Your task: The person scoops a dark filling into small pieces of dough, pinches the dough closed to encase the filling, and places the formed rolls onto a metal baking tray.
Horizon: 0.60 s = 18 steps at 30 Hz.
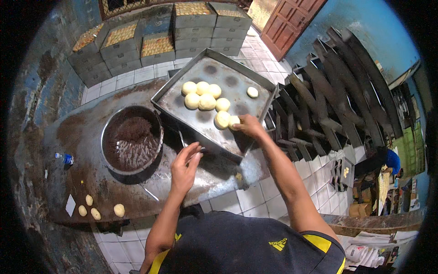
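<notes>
My right hand (249, 126) reaches over a large grey metal tray (255, 75) and closes its fingers on a pale yellow dough ball (234, 122). That ball touches another dough ball (222, 119) in a cluster of several. One smaller dough piece (252, 92) lies apart on the tray's right side. My left hand (185, 169) hovers in front of the tray's near left wall, its fingers loosely bent and apart, with nothing visible in them. Beside it, a round metal basin (159, 141) holds dark brown crumbly filling (130, 130).
Several dough pieces (119, 210), a white card (70, 205) and a bottle (65, 158) lie on the worn table (86, 137). A thin stick (149, 192) rests near the basin. Stacked trays (194, 34) line the back wall; dark trays (315, 100) lean at right. Another person (388, 160) is far right.
</notes>
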Each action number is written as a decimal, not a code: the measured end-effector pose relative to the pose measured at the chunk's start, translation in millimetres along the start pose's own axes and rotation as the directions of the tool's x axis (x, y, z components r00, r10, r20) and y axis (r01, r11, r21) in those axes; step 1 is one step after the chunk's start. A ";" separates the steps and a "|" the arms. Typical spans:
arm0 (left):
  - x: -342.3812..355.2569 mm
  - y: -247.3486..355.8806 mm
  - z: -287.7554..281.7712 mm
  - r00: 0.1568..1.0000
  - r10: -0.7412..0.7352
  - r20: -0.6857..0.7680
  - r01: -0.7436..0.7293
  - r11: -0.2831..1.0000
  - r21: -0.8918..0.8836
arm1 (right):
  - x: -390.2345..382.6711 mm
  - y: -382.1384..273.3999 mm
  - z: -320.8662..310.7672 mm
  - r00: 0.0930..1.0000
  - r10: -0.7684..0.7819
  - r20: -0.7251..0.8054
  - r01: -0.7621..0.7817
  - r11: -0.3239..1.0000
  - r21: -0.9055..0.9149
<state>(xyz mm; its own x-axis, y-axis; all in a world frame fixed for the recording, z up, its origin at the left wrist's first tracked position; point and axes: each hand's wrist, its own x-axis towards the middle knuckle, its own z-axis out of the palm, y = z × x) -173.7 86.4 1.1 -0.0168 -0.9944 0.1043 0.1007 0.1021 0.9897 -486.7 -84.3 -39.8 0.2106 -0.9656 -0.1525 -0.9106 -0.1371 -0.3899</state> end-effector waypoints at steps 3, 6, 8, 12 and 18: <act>-16.6 -2.3 48.7 0.998 0.048 0.041 -0.049 0.999 0.020 | -56.6 -17.1 -5.6 0.959 0.182 -0.219 -0.076 0.904 0.420; -39.0 -14.1 94.5 0.997 -0.015 -0.076 0.002 0.986 -0.166 | -151.3 -86.9 -24.2 0.920 0.066 -0.385 0.166 0.826 0.538; -57.6 20.2 126.7 0.970 -0.240 0.038 0.240 0.920 -0.311 | -214.4 -99.4 -19.2 0.852 -0.135 -0.505 0.355 0.859 0.369; -94.8 5.1 164.7 0.984 -0.178 0.029 0.177 0.921 -0.346 | -289.5 -108.5 -3.3 0.747 0.043 -0.663 0.391 0.778 0.491; -141.2 -23.8 171.1 0.979 -0.202 0.008 0.202 0.979 -0.030 | -337.3 -89.8 62.4 0.922 0.319 -0.220 0.123 0.299 0.946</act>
<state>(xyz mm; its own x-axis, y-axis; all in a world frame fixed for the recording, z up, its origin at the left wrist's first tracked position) -343.9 229.1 -20.4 -0.0443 -0.9943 -0.0967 0.1248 -0.1015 0.9870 -453.8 267.5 -10.0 -0.1747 -0.9825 -0.0651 0.0902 0.0499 -0.9947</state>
